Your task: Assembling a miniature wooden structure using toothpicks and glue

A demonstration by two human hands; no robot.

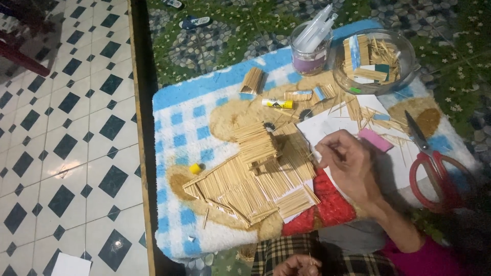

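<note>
A: Why is the right hand (348, 163) set at the right edge of the toothpick house (255, 174)?

B: Its fingers pinch one toothpick (327, 148), so the glued walls are within reach. The house sits mid-frame on the bear mat (179, 128).

A: How does the toothpick lie?

B: Long axis nearly level, tip pointing left at the roof.

A: And the left hand (296, 266)?

B: Bottom centre, fingers curled around another thin stick.
</note>
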